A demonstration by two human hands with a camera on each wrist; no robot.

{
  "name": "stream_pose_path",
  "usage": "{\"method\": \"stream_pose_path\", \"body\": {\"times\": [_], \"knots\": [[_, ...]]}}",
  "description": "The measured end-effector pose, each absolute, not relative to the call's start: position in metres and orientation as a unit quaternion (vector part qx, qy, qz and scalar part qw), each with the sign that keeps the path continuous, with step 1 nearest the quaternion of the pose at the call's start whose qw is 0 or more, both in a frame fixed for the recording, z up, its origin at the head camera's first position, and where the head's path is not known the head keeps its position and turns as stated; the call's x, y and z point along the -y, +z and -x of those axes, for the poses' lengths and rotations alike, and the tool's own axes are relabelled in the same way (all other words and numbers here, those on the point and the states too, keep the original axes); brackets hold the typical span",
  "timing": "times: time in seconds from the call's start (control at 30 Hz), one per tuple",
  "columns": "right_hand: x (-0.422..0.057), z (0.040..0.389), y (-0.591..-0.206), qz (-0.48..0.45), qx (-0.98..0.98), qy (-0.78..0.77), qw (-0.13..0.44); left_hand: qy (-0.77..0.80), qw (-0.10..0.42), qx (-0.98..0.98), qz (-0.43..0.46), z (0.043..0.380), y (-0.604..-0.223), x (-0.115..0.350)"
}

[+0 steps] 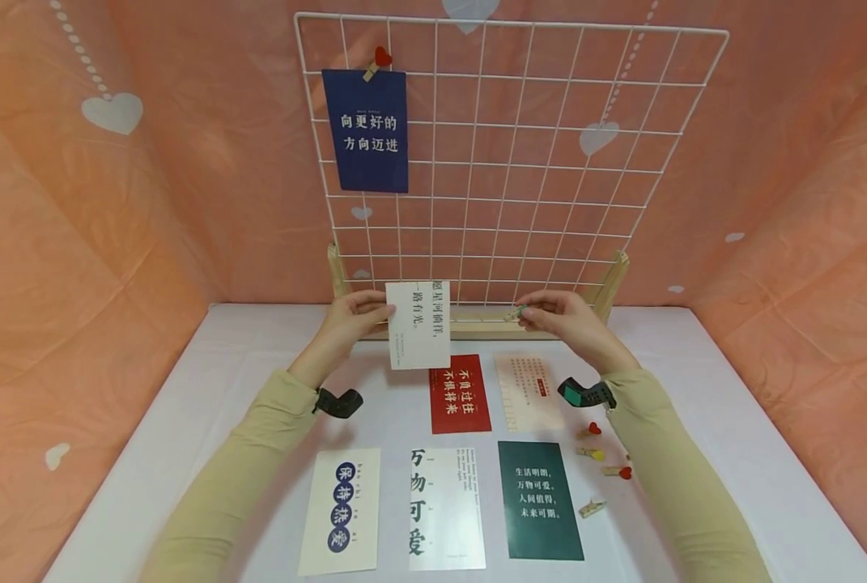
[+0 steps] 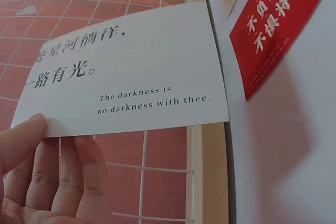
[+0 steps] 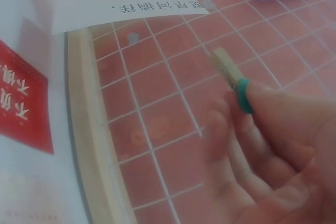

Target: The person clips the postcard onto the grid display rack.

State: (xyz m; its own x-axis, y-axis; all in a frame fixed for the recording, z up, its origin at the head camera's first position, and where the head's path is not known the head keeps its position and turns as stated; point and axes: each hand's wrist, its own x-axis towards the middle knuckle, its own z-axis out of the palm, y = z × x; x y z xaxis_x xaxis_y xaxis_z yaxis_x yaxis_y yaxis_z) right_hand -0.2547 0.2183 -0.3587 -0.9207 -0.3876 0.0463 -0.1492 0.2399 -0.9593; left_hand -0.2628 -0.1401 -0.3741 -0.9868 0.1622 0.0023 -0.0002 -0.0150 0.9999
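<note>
White wire grid (image 1: 478, 125) ahead, wooden feet (image 1: 611, 287), blue card (image 1: 369, 170) clipped upper left. My left hand (image 1: 349, 324) pinches a flat white card (image 1: 420, 328) before the grid's base, covering a corner of the red card (image 1: 469, 411); my right hand (image 1: 563, 317) pinches a green-tipped wooden peg (image 3: 227, 67). Rectangular cards (image 1: 541, 536) and heart-topped pegs (image 1: 613, 471) lie on the table (image 1: 258, 348).
</note>
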Motion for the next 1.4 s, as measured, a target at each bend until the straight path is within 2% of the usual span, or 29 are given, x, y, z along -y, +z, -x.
{"method": "stream_pose_path", "body": {"times": [0.83,1.4], "knots": [[-0.193,0.270,-0.311,0.171,-0.772,-0.608,0.069,0.715,0.049,-0.695,-0.065,0.275,-0.342,0.123],[-0.187,0.271,-0.282,0.202,-0.764,-0.610,0.049,0.703,0.002,-0.706,-0.091,0.276,-0.305,0.109]]}}
